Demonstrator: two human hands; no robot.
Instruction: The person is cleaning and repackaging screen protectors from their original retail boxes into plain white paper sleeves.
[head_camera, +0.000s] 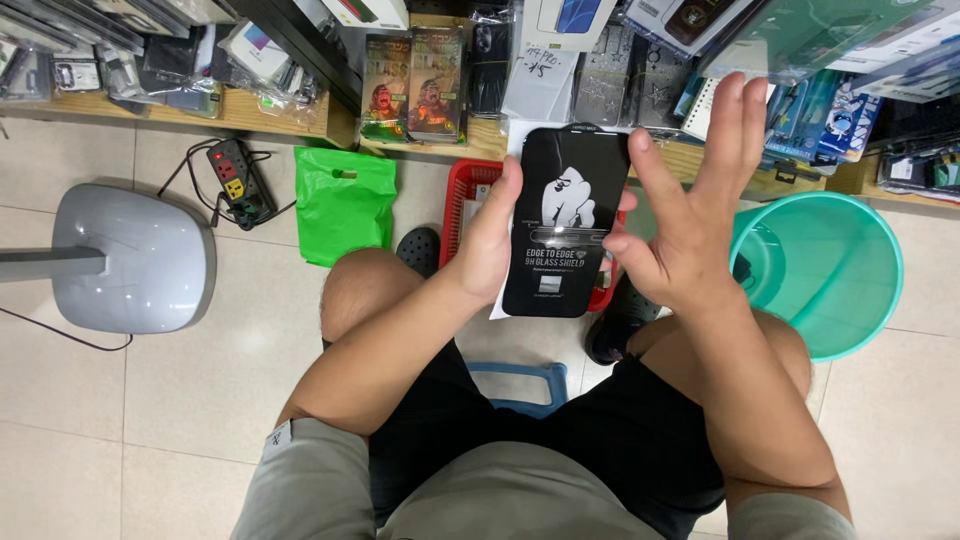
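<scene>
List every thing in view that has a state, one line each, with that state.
Black flat package: held upright, sealed as far as can be seen.
Left hand: gripping the package's left edge.
Right hand: fingers spread, thumb at the package's right edge.
Teal bucket: upright, looks empty.
Red basket: on the floor, mostly hidden behind the package.
Green plastic bag: lying flat on the floor.
Power strip: plugs inserted.

A packet (563, 225) sits between both hands, above a basket (462, 205), with a bucket (850, 290) to its right.
</scene>
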